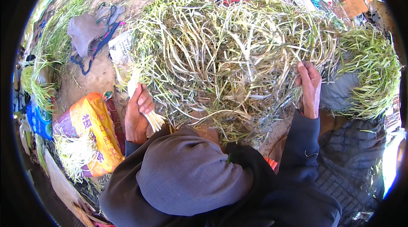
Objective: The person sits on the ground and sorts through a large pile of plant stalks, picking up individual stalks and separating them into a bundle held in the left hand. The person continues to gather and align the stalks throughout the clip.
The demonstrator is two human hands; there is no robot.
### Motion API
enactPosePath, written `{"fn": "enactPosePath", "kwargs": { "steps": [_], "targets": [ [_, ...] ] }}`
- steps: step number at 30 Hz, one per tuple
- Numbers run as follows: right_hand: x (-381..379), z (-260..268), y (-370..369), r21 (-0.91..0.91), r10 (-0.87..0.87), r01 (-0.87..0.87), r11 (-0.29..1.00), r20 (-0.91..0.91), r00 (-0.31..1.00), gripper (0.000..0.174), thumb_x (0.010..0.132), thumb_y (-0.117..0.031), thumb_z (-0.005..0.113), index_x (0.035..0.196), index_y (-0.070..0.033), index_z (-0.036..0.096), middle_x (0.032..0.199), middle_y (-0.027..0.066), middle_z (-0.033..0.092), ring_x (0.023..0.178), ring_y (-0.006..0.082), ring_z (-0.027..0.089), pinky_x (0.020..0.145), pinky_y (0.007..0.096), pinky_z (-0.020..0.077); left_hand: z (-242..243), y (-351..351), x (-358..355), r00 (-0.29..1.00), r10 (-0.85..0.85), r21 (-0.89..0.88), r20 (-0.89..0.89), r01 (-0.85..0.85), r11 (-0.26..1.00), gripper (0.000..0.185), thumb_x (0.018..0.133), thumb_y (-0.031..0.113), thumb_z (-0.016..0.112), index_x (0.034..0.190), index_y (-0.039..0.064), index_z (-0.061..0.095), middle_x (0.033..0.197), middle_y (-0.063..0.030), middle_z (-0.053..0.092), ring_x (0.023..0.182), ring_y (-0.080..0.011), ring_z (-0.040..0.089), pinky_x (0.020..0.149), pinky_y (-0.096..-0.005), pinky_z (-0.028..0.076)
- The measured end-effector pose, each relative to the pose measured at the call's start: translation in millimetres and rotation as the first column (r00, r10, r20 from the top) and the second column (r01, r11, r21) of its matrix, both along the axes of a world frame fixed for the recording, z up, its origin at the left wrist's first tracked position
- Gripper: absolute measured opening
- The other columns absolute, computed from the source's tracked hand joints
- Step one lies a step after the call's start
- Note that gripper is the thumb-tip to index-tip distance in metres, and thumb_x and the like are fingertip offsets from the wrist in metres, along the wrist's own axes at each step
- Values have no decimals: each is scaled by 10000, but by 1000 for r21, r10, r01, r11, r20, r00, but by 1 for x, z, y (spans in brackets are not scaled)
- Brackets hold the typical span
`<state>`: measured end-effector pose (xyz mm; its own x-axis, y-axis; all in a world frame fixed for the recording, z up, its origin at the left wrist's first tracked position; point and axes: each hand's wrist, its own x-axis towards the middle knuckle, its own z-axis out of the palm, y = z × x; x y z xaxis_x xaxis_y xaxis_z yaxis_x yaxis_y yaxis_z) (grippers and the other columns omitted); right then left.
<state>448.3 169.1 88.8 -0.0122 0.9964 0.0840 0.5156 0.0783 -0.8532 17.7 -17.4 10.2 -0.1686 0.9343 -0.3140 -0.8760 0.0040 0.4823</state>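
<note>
My left hand (pixel 137 115) is closed around a small bundle of pale stalks (pixel 153 120), whose whitish ends stick out below the fist. Over on the right, thumb and fingertips of my right hand (pixel 309 83) meet at one end of a thin white stalk (pixel 298 55) at the edge of the heap. Between the hands spreads a wide heap of long, tangled green and white plant stalks (pixel 220 51), resembling chives. Dry, brownish leaf scraps (pixel 245 125) are mixed into its near side.
A yellow and purple printed sack (pixel 102 131) lies at left, with trimmed pale stalks (pixel 75 153) on it. Beyond it are a grey cloth with straps (pixel 86 30) and loose greens (pixel 60 38). At right, more green leaves (pixel 373 70) rest beside dark sheeting (pixel 341 89).
</note>
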Motion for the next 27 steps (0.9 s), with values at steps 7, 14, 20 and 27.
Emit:
{"fn": "enactPosePath", "kwargs": {
  "steps": [7, 14, 20, 27],
  "targets": [
    [1, 16, -9, 253, -134, 29, 967, 409, 903, 218, 897, -199, 669, 1024, -23, 690, 689, 90, 663, 540, 113, 552, 479, 270, 432, 1, -3, 1, 1000, -2, -14, -5, 2, 1000, 205, 1042, 243, 468, 1019, 63, 564, 589, 68, 370, 454, -32, 308, 433, -201, 296],
    [5, 29, -14, 332, -109, -122, 935, 597, 795, 252, 871, -158, 670, 1093, -41, 692, 757, 136, 721, 572, 173, 657, 534, 303, 514, -1, 2, -1, 1000, -8, 0, 0, 8, 1000, 202, 1043, 240, 465, 1024, 64, 563, 586, 70, 365, 452, -25, 300, 428, -199, 288],
    [36, 82, -22, 497, -297, 55, 866, 423, 856, 263, 898, -128, 665, 1138, -24, 693, 751, 71, 713, 557, 57, 579, 478, 243, 460, 1, 1, 1, 1000, 11, 1, -12, -11, 1000, 195, 1041, 245, 471, 1022, 69, 552, 587, 69, 363, 447, -25, 296, 423, -199, 285],
    [22, 104, 8, 382, -272, 78, 921, 486, 830, 285, 930, -234, 635, 1128, -41, 706, 777, 78, 709, 602, 107, 578, 535, 273, 456, 3, -1, 3, 1000, 18, -30, -8, -19, 999, 196, 1044, 238, 465, 1024, 66, 555, 582, 64, 366, 446, -29, 299, 421, -201, 289]
  ]
}}
